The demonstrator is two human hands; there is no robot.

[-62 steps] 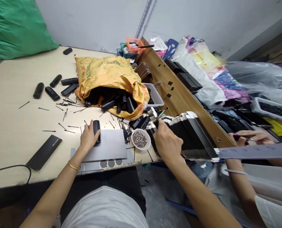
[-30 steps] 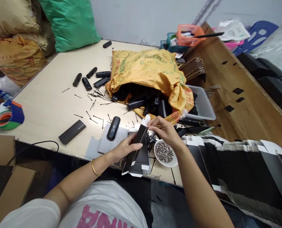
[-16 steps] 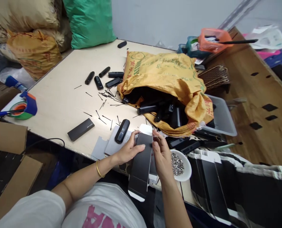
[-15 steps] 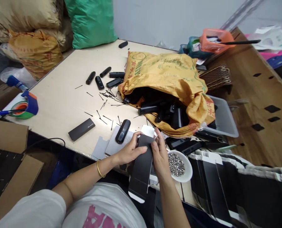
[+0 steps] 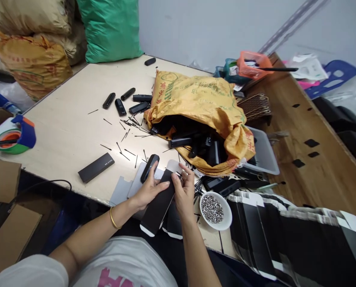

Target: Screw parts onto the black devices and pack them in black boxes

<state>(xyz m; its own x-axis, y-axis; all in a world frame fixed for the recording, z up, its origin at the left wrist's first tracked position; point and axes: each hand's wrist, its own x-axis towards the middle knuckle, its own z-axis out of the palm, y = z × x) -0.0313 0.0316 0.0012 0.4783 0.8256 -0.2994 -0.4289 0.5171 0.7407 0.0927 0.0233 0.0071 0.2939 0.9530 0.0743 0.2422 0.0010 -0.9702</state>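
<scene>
A slim black carton (image 5: 157, 203) with a white end flap raised is between my two hands, tilted over the table's front edge. My left hand (image 5: 146, 191) presses its thumb on the carton's face; its index finger reaches up to a black oblong device (image 5: 149, 167), apparently touching it. That device lies on a pale grey box by the carton. My right hand (image 5: 183, 195) grips the carton's right side near the flap, thumb on the face and index finger raised. A second black carton part hangs below, partly hidden. A closed black box (image 5: 96, 167) lies to the left.
A yellow woven sack (image 5: 196, 91) full of black devices lies open towards me. A white bowl (image 5: 226, 217) of small metal parts stands right, beside stacked flat black cartons (image 5: 309, 243). Thin black sticks and several devices are scattered left. A tape dispenser (image 5: 26, 133) stands far left.
Both hands and the carton have shifted left, and the carton has tilted more. My left index finger has moved up onto the device. The camera view has turned slightly right.
</scene>
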